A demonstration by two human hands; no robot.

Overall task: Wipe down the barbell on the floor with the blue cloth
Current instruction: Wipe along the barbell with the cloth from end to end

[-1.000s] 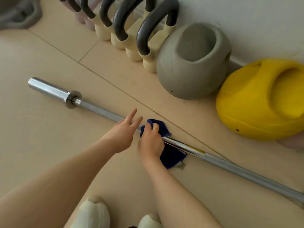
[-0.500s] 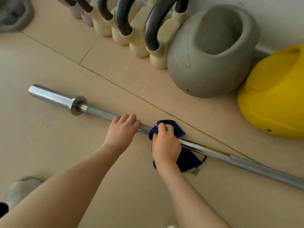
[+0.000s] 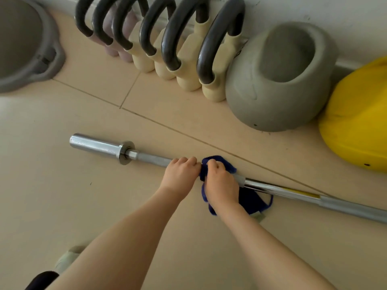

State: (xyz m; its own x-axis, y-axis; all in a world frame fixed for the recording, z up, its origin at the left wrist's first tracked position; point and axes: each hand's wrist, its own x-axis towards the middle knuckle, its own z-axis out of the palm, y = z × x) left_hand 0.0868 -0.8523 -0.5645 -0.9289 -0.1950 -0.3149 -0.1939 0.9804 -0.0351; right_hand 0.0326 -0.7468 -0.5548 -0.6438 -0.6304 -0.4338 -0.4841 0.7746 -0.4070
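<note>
On beige tile floor (image 3: 62,195) by wall: left hand (image 3: 180,174) grips barbell (image 3: 100,146), right hand (image 3: 219,185) clutches blue cloth (image 3: 251,198).

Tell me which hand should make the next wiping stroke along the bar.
Right. The right hand already grips the blue cloth wrapped on the barbell; the left hand holds bare shaft, likely steadying it.

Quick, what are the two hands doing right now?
Left hand: fingers curled in a grip round the barbell, beside the cloth.
Right hand: gripping the blue cloth wrapped round the bar.
</note>
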